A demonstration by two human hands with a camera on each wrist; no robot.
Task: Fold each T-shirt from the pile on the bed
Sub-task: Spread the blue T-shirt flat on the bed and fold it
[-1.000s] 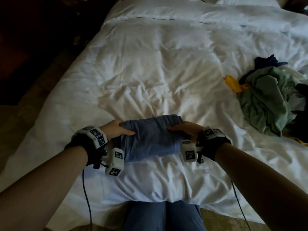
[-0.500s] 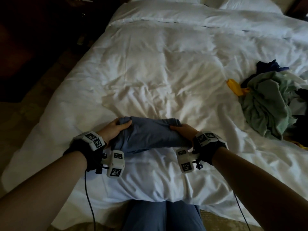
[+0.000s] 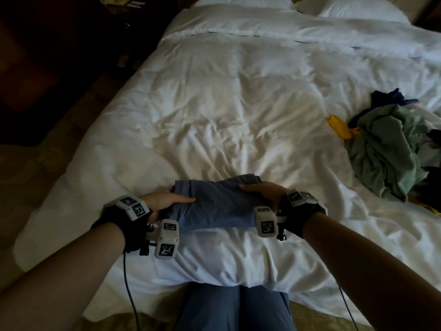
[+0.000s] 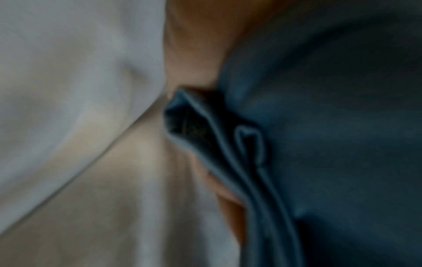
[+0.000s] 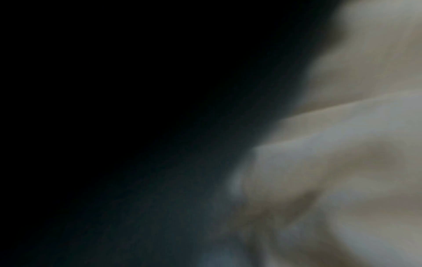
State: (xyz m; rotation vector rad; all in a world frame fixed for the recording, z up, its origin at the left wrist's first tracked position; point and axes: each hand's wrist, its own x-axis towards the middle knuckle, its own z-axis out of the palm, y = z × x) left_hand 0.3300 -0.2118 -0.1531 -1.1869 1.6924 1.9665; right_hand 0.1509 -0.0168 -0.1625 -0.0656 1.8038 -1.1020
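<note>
Folded blue T-shirt point(image 3: 214, 206) lies on white bed point(image 3: 238, 103), near front edge. Left hand point(image 3: 162, 203) grasps its left end, thumb on top, fingers below. Right hand point(image 3: 265, 193) grasps its right end. Pile of unfolded shirts point(image 3: 391, 151) well apart, at right side of bed.
</note>
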